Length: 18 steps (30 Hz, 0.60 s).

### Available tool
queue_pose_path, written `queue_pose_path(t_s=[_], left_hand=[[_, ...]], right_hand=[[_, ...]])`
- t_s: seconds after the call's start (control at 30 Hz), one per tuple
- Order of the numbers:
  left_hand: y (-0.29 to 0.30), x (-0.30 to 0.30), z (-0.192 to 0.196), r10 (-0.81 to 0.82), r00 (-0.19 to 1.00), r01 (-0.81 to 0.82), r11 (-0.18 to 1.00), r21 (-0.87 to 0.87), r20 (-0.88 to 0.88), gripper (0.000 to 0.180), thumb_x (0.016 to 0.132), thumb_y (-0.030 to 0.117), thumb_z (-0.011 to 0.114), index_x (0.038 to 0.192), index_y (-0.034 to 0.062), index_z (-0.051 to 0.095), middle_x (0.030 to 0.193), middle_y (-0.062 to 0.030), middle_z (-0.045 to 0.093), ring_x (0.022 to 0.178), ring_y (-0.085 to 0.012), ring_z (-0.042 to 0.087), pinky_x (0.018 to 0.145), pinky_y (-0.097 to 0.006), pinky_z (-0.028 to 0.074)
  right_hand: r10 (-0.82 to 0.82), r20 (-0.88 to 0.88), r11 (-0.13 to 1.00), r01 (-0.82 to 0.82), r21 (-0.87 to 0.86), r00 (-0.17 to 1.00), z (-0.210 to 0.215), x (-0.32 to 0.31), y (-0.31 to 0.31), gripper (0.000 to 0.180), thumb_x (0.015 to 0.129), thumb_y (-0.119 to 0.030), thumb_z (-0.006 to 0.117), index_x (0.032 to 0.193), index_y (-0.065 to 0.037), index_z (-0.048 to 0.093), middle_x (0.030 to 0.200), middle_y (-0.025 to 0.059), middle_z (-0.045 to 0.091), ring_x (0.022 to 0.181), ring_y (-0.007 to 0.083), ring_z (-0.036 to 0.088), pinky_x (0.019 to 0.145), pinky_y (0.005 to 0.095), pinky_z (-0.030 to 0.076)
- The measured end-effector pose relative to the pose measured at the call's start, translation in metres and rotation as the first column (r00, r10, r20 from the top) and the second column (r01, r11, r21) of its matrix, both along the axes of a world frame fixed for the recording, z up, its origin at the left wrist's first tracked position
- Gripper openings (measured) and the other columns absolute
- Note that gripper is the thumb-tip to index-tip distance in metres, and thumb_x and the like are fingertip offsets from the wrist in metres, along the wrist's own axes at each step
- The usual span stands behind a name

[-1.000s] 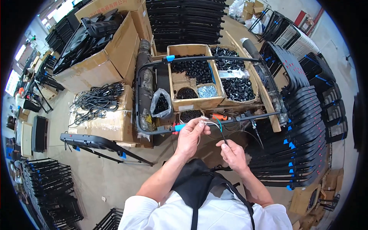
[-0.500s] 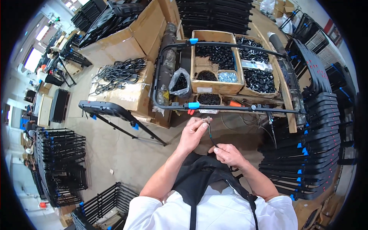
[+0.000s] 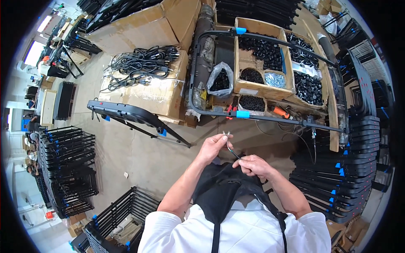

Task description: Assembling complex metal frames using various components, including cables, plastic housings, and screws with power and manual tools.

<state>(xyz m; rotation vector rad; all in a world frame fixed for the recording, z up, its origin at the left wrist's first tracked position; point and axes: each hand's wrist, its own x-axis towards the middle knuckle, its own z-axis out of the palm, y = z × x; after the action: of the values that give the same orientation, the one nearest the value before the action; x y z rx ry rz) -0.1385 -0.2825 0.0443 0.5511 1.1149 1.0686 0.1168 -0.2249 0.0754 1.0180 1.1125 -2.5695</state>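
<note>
A thin black cable (image 3: 233, 154) runs between my hands in front of my apron. My left hand (image 3: 212, 149) pinches its upper end between thumb and fingers; short light-coloured tips stick out above the fingertips, too small to make out clearly. Lower and to the right, my right hand (image 3: 255, 165) is closed round the same cable. Beyond my hands lies a black tubular frame (image 3: 278, 122), apart from both of them. It carries a blue clip (image 3: 243, 114) on its near bar.
Wooden boxes (image 3: 265, 92) of black caps and screws stand inside the frame, beside a plastic bag (image 3: 220, 80) of black parts. Coiled power cords (image 3: 143, 63) lie on a carton to the left. An orange-handled tool (image 3: 282, 112) sits near the bar. Stacked black frames (image 3: 354, 168) stand right.
The view has shifted, so the bench appears farther right and higher. My hands keep hold of the cable, a little closer together.
</note>
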Motion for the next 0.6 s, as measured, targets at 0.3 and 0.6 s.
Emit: queue_pose_path(t_s=[0.3, 0.6], left_hand=[[0.033, -0.04, -0.05, 0.398, 0.915, -0.383, 0.907, -0.175, 0.059, 0.031, 0.113, 0.031, 0.054, 0.127, 0.0042, 0.062, 0.107, -0.0096, 0.075, 0.096, -0.0203, 0.074, 0.083, -0.035, 0.059], [0.057, -0.081, -0.036, -0.023, 0.978, -0.014, 0.985, -0.173, -0.208, 0.034, 0.114, 0.026, 0.051, 0.128, -0.0003, 0.067, 0.095, -0.0062, 0.077, 0.081, -0.0141, 0.072, 0.075, -0.031, 0.057]], right_hand=[[-0.209, 0.089, 0.968, 0.193, 0.162, 0.974, -0.035, -0.086, 0.013, 0.04, 0.113, -0.031, 0.051, 0.127, 0.002, 0.068, 0.07, -0.0069, 0.044, 0.058, 0.0029, 0.037, 0.049, 0.0224, 0.029], [-0.233, 0.203, 0.96, 0.193, 0.202, 0.951, -0.026, -0.099, 0.011, 0.041, 0.112, -0.034, 0.053, 0.126, 0.002, 0.069, 0.071, -0.0068, 0.044, 0.059, 0.0034, 0.037, 0.05, 0.0236, 0.03]])
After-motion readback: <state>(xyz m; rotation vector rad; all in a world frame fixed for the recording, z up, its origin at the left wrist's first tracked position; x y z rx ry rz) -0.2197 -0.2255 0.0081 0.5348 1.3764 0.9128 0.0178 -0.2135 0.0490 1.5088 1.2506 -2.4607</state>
